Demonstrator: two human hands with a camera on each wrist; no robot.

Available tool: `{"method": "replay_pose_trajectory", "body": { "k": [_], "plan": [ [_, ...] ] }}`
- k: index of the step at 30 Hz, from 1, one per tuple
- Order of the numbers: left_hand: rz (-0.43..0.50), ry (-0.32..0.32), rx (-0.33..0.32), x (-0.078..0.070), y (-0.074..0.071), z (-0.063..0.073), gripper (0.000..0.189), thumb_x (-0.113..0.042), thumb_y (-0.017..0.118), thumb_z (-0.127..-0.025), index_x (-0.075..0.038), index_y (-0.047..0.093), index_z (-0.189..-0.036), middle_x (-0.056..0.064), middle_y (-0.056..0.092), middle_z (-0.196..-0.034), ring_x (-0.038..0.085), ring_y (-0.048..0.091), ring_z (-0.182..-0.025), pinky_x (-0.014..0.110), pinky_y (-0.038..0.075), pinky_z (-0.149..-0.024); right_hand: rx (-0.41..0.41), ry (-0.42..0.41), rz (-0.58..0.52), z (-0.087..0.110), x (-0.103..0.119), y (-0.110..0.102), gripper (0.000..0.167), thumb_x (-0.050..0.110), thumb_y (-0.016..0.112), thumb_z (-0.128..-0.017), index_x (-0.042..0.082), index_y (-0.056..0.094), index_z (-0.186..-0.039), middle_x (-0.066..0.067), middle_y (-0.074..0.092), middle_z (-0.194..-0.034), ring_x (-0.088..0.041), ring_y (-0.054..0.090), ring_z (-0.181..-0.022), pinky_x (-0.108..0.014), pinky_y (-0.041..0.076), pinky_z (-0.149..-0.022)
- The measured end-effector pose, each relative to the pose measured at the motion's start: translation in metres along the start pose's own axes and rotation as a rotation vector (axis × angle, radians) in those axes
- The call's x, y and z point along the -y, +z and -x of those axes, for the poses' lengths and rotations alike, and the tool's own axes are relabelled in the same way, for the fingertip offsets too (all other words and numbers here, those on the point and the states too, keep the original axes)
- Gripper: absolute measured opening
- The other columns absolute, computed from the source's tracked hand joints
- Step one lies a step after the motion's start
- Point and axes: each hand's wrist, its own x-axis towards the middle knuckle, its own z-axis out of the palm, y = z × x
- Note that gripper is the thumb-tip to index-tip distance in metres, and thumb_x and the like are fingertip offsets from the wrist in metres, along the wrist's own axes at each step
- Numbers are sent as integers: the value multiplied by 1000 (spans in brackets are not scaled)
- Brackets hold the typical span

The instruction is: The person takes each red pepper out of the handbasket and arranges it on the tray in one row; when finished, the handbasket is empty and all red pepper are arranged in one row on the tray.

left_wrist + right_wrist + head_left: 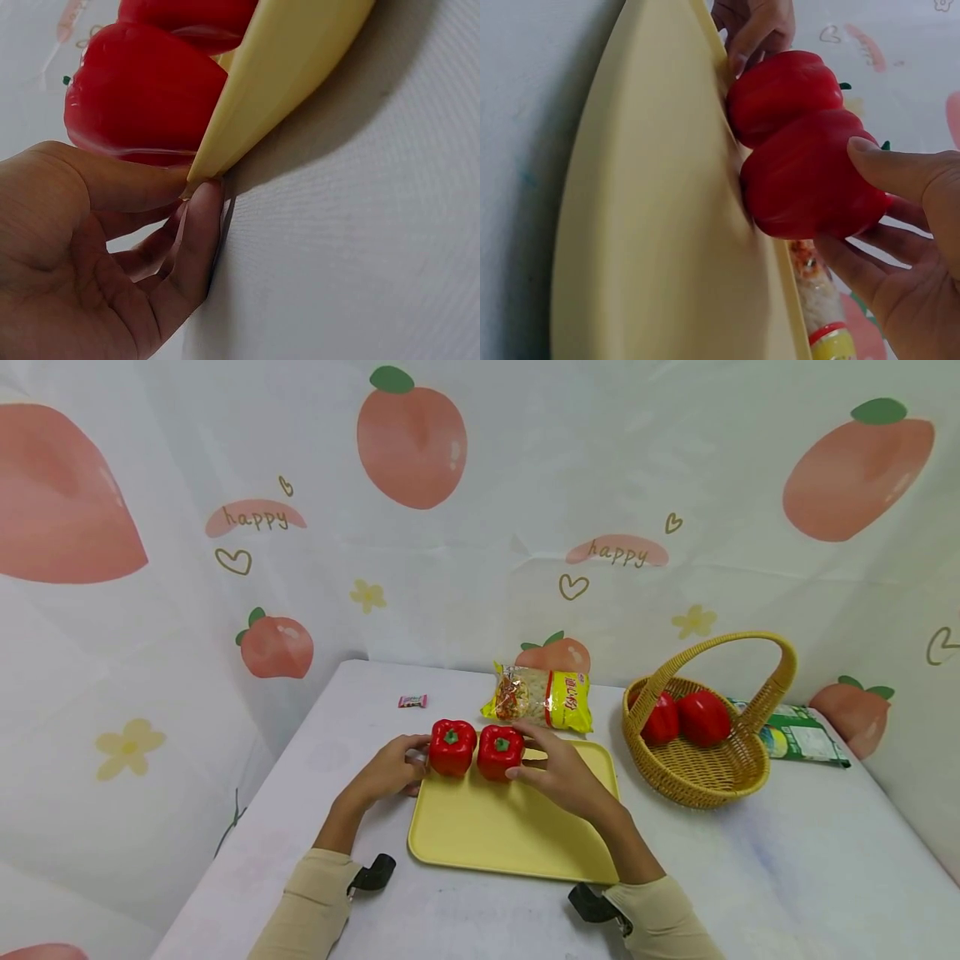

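Note:
Two red bell peppers stand side by side at the back left of a yellow tray [487,831], green stems up. At the tray's left edge is my left hand [388,768], close beside the left bell pepper [452,758]. The left wrist view shows its thumb and fingers pinching the tray rim [232,120]. My right hand [558,772] grips the right bell pepper [498,763] from its right side. In the right wrist view the thumb lies across that pepper [806,180] and fingers touch its other side.
Behind the tray lies a yellow food packet [543,697], with a small pink-wrapped sweet [412,701] to its left. A handled wicker basket [693,789] at right contains two red bell peppers [703,718]. Beyond it lies a green packet [810,739].

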Motion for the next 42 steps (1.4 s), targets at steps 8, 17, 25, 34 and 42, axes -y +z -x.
{"method": "replay_pose_trajectory", "body": {
  "k": [8,17,25,34,42],
  "plan": [
    [7,-3,-1,-1,1,0,64,0,58,-89,-1,53,-153,20,59,-142,22,65,-92,31,63,-71,-6,48,24,1,1,0,73,19,81,-94,10,47,-158,-16,43,-165,-40,62,-133,-49,56,-107],
    [11,11,11,-1,0,0,65,0,58,-88,1,52,-153,21,60,-143,23,66,-95,31,63,-71,-11,68,6,1,1,-1,76,18,82,-94,6,44,-159,-16,49,-160,-41,63,-130,-48,58,-104],
    [8,14,14,-2,0,0,65,0,58,-88,2,51,-153,22,60,-143,23,65,-94,32,63,-71,-8,62,4,1,0,0,75,18,81,-95,8,44,-159,-15,48,-161,-39,62,-133,-48,57,-105],
    [17,-3,13,-3,0,0,67,-1,61,-88,-1,50,-154,21,59,-145,24,65,-99,31,63,-73,-13,48,-4,2,-1,0,75,20,81,-95,9,44,-159,-17,52,-157,-40,63,-131,-47,59,-103],
    [-7,-4,-5,-1,0,0,65,-3,62,-88,-1,52,-153,20,60,-144,27,64,-104,32,64,-76,-9,42,4,1,-4,1,73,22,81,-95,10,47,-158,-16,45,-164,-39,63,-132,-48,58,-105]
  ]
}}
